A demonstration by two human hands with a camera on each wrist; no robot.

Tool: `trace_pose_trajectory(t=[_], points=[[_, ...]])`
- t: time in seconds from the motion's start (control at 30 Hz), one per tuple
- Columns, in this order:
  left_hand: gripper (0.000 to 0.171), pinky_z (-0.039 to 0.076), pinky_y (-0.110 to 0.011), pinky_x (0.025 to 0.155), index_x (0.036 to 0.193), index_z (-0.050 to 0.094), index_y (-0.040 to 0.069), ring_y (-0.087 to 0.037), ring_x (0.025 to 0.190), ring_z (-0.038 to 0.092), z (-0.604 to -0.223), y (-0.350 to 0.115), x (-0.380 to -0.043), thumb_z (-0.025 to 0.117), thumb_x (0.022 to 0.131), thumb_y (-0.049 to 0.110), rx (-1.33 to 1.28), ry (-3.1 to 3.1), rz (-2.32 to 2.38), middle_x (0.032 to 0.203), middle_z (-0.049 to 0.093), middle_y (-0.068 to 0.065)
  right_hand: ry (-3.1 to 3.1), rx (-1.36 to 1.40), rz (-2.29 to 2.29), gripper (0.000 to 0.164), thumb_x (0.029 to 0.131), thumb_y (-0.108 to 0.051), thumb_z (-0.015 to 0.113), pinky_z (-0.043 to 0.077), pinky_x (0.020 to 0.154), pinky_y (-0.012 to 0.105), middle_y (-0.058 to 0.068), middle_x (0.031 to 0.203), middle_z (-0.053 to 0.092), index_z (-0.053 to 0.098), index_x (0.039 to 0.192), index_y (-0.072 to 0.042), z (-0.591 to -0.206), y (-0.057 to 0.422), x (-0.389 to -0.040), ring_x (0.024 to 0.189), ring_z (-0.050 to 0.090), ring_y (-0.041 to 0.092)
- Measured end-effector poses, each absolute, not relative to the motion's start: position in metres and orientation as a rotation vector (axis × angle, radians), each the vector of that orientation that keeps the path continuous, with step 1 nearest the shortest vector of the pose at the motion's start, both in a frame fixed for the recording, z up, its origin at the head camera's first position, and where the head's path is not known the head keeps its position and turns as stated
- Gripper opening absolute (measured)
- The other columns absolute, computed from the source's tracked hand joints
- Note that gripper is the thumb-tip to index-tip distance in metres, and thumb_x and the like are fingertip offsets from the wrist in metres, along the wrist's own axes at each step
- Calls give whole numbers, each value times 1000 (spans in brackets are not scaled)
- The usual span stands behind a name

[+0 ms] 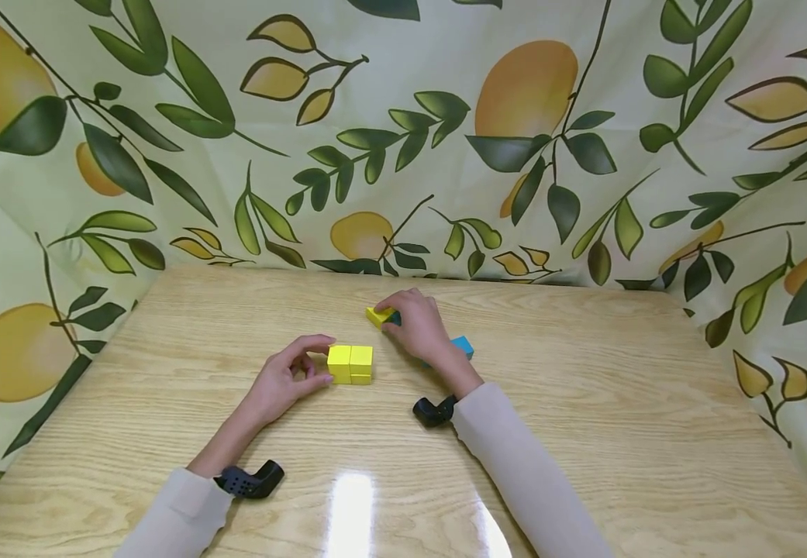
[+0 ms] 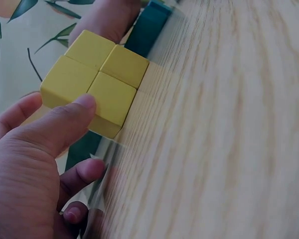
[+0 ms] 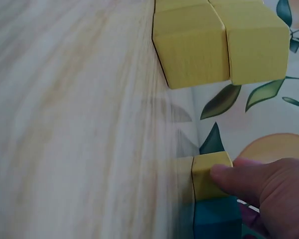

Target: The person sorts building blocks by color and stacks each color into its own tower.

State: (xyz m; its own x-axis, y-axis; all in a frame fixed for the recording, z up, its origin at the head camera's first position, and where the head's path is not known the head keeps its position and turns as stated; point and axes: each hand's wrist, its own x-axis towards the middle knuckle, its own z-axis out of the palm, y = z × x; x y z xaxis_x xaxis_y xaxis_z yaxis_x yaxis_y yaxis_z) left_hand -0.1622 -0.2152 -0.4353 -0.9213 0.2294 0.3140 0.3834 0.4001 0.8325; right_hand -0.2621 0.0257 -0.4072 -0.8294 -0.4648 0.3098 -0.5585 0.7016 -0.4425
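Several yellow blocks stand pressed together in two layers on the table. My left hand pinches them from the left, its thumb on the near face and its forefinger at the far side. Behind and to the right, my right hand pinches a smaller yellow piece between thumb and fingers. Against that piece sits a teal block, mostly covered by the hand in the head view. A blue block lies just right of my right wrist, partly hidden by it.
The light wooden table carries the blocks. A cloth with fruit and leaf print hangs along its back and sides. Both wrists wear black camera mounts. Bright light reflections show on the table near its front.
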Motion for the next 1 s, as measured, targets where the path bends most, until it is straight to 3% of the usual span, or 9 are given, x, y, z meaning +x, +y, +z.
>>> trace_pose_trajectory(t=[0.2,0.43,0.67,1.0], points=[[53,42,-25,61,127,57,23,-19,72,52,-434,-215,-161,78,80,10,-537,-2516,-1573,112,63,-7,-2725,904,742,26,82,-21,77,34,92,42,-4,111,67,72,107,-19,-408,19,-259,108,56,16],[54,42,-26,61,128,56,22,-20,72,52,-435,-215,-162,78,80,8,-557,-2506,-1574,112,63,-8,-2694,963,768,23,82,-29,76,36,87,38,-6,105,69,74,103,-20,-407,15,-258,102,60,12],[53,42,-26,61,128,56,20,-19,72,52,-436,-216,-163,77,81,8,-572,-2493,-1571,111,63,-8,-2702,891,885,22,87,-26,72,46,86,30,0,105,70,74,105,-14,-407,14,-261,99,62,14],[54,43,-26,61,128,56,22,-18,72,53,-437,-215,-164,77,81,8,-565,-2498,-1563,110,63,-6,-2740,830,880,21,90,-23,68,40,85,37,-3,102,69,71,110,-17,-407,15,-263,93,59,13]])
